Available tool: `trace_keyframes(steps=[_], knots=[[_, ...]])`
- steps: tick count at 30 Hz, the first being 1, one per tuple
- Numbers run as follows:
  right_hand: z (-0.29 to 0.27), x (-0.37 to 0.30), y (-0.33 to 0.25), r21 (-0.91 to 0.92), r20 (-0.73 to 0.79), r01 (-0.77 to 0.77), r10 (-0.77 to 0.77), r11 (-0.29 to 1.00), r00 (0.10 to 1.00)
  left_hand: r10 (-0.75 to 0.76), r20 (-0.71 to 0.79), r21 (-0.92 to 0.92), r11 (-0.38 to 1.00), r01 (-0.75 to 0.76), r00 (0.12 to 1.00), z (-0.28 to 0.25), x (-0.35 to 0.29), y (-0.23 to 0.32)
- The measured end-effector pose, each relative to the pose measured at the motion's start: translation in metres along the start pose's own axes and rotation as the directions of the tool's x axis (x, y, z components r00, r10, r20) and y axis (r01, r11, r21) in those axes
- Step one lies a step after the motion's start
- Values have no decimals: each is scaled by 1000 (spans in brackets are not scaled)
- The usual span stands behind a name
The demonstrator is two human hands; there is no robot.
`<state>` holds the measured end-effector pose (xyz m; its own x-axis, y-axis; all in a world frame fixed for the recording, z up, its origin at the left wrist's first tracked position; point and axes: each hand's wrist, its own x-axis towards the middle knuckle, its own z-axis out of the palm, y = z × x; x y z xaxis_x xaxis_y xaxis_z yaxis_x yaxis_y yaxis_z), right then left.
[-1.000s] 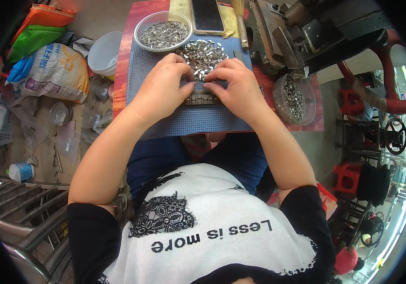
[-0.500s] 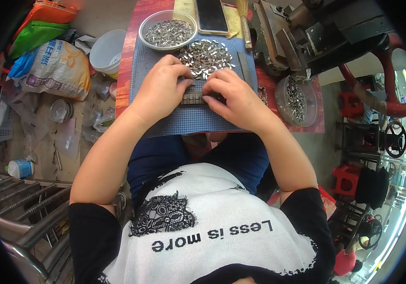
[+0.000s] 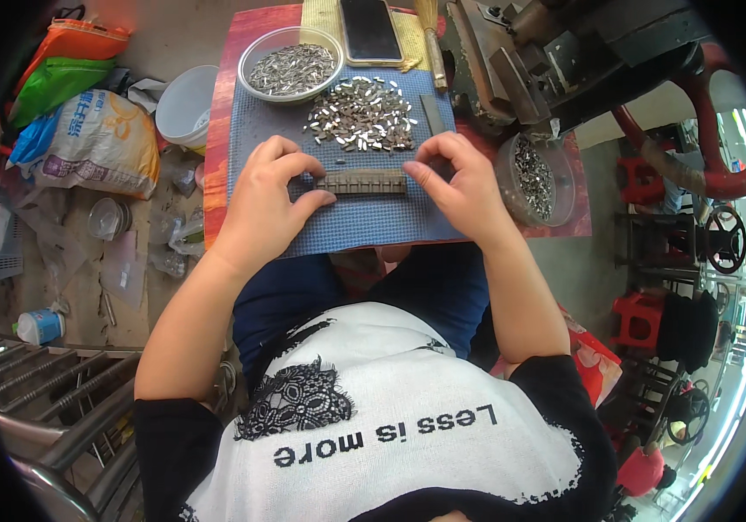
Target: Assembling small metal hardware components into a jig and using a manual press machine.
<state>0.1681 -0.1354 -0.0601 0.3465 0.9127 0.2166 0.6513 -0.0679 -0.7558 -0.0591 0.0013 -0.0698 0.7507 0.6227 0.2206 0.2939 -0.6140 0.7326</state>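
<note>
A dark slotted metal bar (image 3: 363,184), with a row of small metal pieces along it, lies crosswise on the blue textured mat (image 3: 373,224). My left hand (image 3: 270,196) closes its thumb and fingers around the bar's left end. At the other end, my right hand (image 3: 462,184) is bent into a pinch, thumb and index tips at the bar's upper right corner. A loose pile of small shiny metal pieces (image 3: 363,115) is spread just beyond the bar. One small piece (image 3: 341,161) lies alone between pile and bar.
Behind the pile stand a clear bowl of metal pieces (image 3: 252,87) and a phone (image 3: 369,31). A flat metal strip (image 3: 431,115) and a brush (image 3: 435,56) lie right of it. Farther right are another tub of pieces (image 3: 564,193) and a dark machine (image 3: 582,61). A white bucket (image 3: 183,113) stands left.
My hands have moved apart, from close together over the bar to its two ends, uncovering most of it. The view has shifted slightly.
</note>
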Motion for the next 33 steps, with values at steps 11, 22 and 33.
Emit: trace_keyframes(steps=[11,22,33], knots=[[9,-7,2,49,-32,11,-10,999,999,162,-53,415,901,-126,985,-60,82,-12],[7,8,-11,68,-84,34,-28,997,996,110,140,626,760,-174,984,-44,137,-16],[48,146,-56,-224,200,143,-98,964,975,174,-60,207,965,-159,983,-49,120,-49]])
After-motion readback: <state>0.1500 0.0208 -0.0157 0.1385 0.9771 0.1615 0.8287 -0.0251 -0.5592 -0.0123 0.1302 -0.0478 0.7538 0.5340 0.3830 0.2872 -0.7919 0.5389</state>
